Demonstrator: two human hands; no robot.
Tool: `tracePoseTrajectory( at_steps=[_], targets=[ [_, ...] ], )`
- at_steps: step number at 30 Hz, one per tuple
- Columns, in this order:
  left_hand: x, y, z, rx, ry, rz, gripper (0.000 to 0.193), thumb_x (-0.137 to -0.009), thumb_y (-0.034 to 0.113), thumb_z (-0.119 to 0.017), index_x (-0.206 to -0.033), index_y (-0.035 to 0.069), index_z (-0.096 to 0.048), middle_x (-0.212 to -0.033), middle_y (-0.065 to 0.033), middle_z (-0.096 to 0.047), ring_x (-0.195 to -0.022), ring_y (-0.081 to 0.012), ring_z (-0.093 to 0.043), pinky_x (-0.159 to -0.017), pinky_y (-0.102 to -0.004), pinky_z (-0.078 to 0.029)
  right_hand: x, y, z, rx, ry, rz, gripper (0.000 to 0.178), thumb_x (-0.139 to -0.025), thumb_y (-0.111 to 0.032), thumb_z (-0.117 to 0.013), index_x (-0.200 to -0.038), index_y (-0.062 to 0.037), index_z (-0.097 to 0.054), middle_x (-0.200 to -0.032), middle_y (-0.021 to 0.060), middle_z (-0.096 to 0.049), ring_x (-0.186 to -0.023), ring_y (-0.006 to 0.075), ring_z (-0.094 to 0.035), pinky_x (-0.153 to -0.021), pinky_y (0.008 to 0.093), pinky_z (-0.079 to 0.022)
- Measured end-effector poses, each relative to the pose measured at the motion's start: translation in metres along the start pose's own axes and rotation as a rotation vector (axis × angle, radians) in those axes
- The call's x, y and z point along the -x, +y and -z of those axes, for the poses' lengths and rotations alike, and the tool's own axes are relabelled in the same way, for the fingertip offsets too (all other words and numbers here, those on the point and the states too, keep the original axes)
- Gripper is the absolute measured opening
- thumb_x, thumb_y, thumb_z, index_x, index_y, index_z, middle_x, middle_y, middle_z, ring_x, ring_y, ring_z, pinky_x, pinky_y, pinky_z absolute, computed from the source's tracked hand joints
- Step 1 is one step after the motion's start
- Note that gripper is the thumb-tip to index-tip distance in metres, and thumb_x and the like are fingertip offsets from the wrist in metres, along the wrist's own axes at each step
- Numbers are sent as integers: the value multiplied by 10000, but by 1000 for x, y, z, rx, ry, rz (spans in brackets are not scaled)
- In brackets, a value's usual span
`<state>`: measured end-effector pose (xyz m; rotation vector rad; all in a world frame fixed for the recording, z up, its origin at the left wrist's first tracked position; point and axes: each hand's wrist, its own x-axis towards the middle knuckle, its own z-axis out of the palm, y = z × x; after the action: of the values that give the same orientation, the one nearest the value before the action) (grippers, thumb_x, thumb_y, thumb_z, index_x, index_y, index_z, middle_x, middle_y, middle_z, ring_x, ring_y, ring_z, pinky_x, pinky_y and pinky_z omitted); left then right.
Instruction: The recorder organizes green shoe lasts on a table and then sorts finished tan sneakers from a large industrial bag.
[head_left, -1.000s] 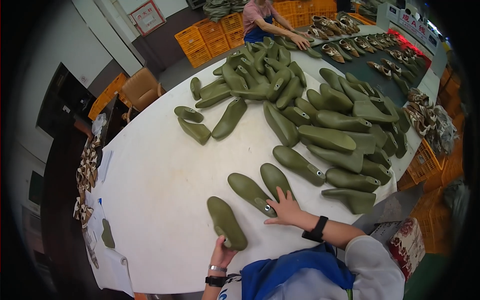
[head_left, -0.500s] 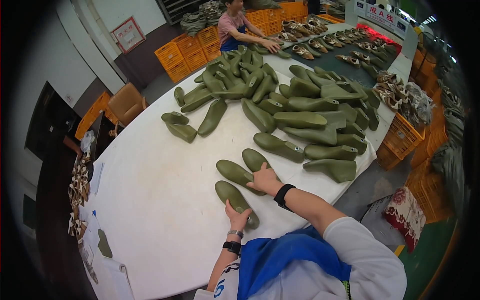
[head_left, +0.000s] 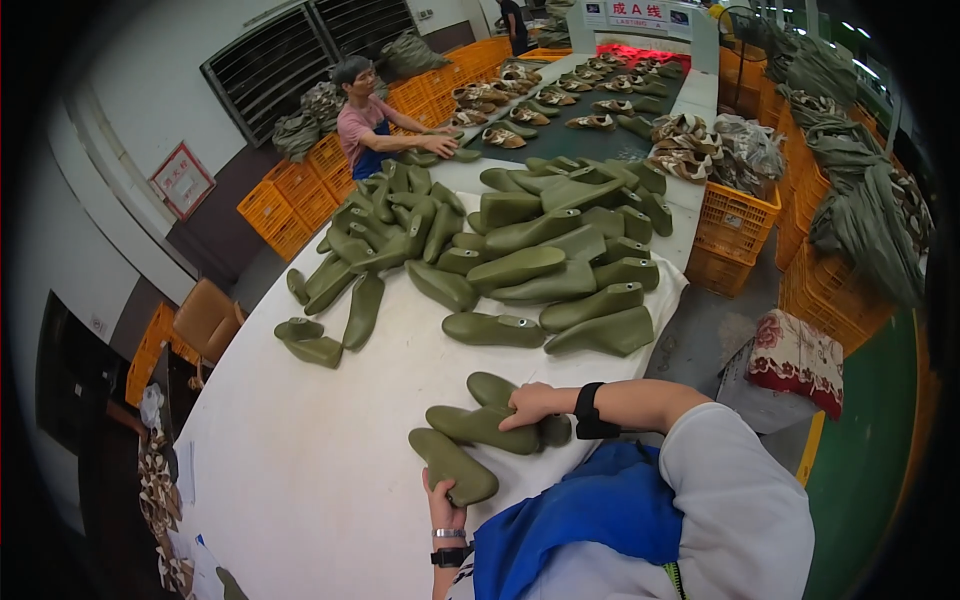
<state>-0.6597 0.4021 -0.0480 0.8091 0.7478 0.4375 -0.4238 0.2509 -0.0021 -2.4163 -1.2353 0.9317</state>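
Observation:
Near the table's front edge, my left hand (head_left: 443, 503) is closed round the heel end of a green shoe last (head_left: 448, 462), which looks tipped partly onto its side. Just right of it, my right hand (head_left: 533, 404) grips a second shoe last (head_left: 468, 424) from above. A third shoe last (head_left: 490, 388) lies close beyond, partly under the same hand; whether the fingers hold it too is hard to tell. The toes of all three point to the far left. My right fingertips show in part, and the left palm is hidden behind the last.
A large heap of green lasts (head_left: 520, 235) covers the table's far side. Beyond it, a person in pink (head_left: 375, 130) handles lasts beside a dark conveyor (head_left: 560, 140) carrying shoes. Orange crates (head_left: 735, 225) and a flowered cushion (head_left: 795, 360) stand right of the white table (head_left: 290, 450).
The view has swung, so the heap and conveyor appear further left. The last in my left hand has rolled toward its side. My right hand keeps its grip on the second last.

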Motion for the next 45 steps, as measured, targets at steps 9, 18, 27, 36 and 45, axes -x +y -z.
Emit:
tracePoseTrajectory(
  at_steps=[9, 18, 27, 36, 45],
  targets=[
    [44, -2, -76, 247, -198, 18, 634, -683, 31, -459, -1300, 118, -343, -1239, -113, -455, -1122, -303, -452, -948, -466, -386, 75, 98, 45, -776, -400, 57, 536, -790, -532, -557, -993, -40, -625, -835, 53, -619, -681, 157, -581, -538, 304, -469],
    [87, -33, -250, 302, -252, -176, 553, -675, 161, -517, -1188, -30, -437, -1123, -179, -536, -1018, -337, -528, -885, -463, -439, 168, 213, 85, -1249, -287, 222, 444, -840, -429, -559, -985, -14, -611, -892, 10, -617, -772, 69, -552, -673, 225, -462],
    [21, -66, -390, 184, -408, -97, 665, -688, 65, -486, -1329, 81, -309, -1244, -123, -451, -1107, -287, -470, -949, -416, -395, 185, 337, 180, -1512, 202, 268, 530, -850, -473, -508, -1078, 4, -552, -980, 70, -625, -830, 142, -622, -669, 280, -527],
    [-70, -104, -499, 242, -392, -113, 793, -615, 5, -488, -1362, 63, -227, -1275, -146, -400, -1120, -288, -450, -962, -390, -381, 139, 448, 317, -1465, 389, 173, 530, -873, -446, -480, -1125, 20, -504, -1043, 104, -598, -929, 198, -603, -782, 359, -512],
    [-98, -112, -551, 209, -230, -207, 825, -592, -6, -503, -1363, 57, -216, -1276, -143, -395, -1111, -287, -452, -954, -380, -385, 54, 552, 495, -1155, 467, 34, 468, -857, -421, -526, -971, 29, -580, -875, 78, -631, -670, 122, -606, -528, 242, -483]
  ],
)
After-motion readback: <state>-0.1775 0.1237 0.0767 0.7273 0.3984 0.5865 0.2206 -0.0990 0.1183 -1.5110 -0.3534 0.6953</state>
